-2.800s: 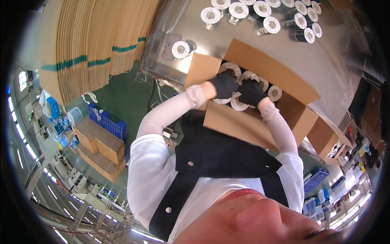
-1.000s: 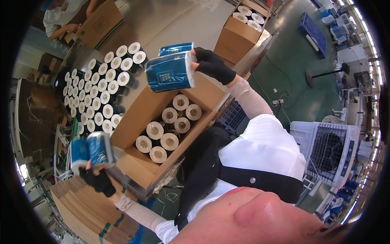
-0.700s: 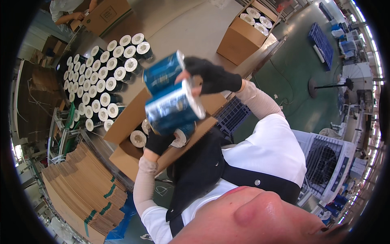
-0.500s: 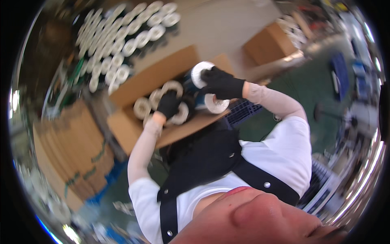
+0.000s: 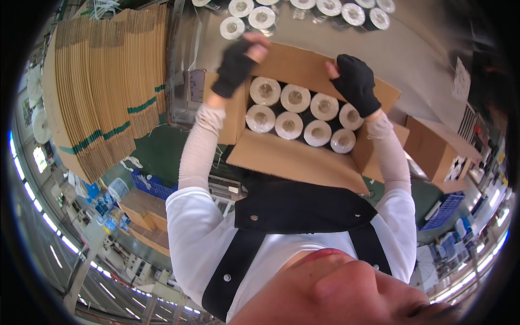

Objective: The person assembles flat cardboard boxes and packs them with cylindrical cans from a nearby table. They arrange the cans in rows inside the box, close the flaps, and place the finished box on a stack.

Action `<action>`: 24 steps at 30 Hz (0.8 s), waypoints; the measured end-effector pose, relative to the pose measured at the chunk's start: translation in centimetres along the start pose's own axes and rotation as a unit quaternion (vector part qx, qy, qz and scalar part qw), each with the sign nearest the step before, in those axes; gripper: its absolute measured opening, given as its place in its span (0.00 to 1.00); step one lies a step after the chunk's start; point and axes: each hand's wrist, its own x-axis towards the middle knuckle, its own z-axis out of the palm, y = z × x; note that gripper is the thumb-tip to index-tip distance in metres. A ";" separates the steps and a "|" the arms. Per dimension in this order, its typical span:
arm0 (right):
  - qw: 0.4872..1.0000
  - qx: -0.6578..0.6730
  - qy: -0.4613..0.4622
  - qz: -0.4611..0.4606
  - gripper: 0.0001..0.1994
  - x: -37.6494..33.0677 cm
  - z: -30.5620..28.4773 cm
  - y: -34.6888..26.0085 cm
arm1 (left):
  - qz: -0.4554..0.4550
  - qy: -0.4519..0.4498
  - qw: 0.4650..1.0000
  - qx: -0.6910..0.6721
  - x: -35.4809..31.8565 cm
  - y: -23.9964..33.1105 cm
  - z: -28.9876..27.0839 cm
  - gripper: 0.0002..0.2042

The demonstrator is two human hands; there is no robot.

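An open cardboard box point(image 5: 295, 157) stands in front of me. Two rows of white-ended rolls point(image 5: 295, 98) stand upright inside it. My left hand point(image 5: 238, 62), in a black glove with bare fingertips, is raised by the far left corner of the box. Motion smears it, and I see nothing held in it. My right hand point(image 5: 355, 84), gloved the same way, is in front of the far flap point(image 5: 298, 62) with its thumb bare. Its other fingers curl out of sight, so whether they touch the flap cannot be told.
More white-ended rolls point(image 5: 262, 18) stand on the grey table point(image 5: 417, 70) beyond the box. A tall stack of flattened cartons point(image 5: 103, 81) is at left. Another open cardboard box point(image 5: 433, 146) lies at right, near a blue crate point(image 5: 444, 210).
Both hands have left the rolls in the box and risen toward its far side. The right hand has let go of a roll. My view has turned, so the box appears straighter.
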 end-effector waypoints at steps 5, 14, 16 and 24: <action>0.989 0.022 -0.145 -0.011 0.13 6.3 12.0 4.9 | -0.054 0.164 0.970 0.170 5.4 -16.2 -11.0 0.11; 0.936 -0.228 0.116 -0.240 0.17 25.0 19.5 2.2 | 0.138 -0.256 0.755 0.588 15.3 -24.3 -11.4 0.25; 0.965 -0.202 -0.096 -0.135 0.22 27.3 22.7 2.8 | 0.201 -0.256 0.737 0.593 17.4 -24.7 -11.2 0.20; 0.967 -0.178 -0.135 -0.120 0.20 28.5 19.1 5.1 | 0.018 -0.169 0.861 0.479 14.5 -22.7 -13.9 0.22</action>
